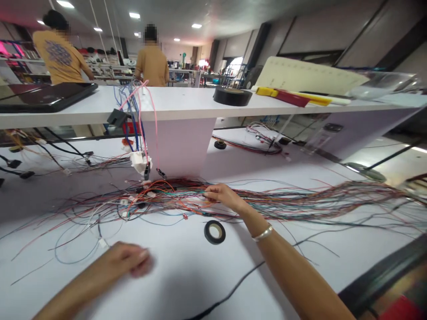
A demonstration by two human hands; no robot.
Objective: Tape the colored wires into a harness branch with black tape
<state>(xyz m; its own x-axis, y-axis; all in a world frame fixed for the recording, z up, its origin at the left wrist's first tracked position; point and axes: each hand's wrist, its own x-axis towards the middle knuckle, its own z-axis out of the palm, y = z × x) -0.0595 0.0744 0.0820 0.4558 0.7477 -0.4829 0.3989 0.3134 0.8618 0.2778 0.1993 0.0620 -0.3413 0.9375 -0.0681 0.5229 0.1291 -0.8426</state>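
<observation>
wire bundle (293, 200) stretches across the table (180, 275) before you, from about nine o'clock to three o'clock, fanning into loose ends on both sides. your right hand (225, 196) is at the middle of it, just below the centre of your view. your forearm comes up from five o'clock with a silver bangle (263, 233) around the wrist; the back of your hand faces up and your fingers point toward nine o'clock, bent at the knuckles. their tips are brought together, pinching thin strands of the bundle.

your left hand (128, 260) is between seven and eight o'clock, apart from the bundle, its forearm slanting in from the lower left. its fingers are curled under and the thumb lies forward along them, aimed toward three o'clock. blur covers the tips, so you cannot tell whether they pinch anything, nor whether the hand touches the table.

a black tape roll (207, 234) lies flat at six o'clock, near your right hand and between your two forearms. white connectors (124, 202) sit among the wires near nine o'clock, up from your left hand.
</observation>
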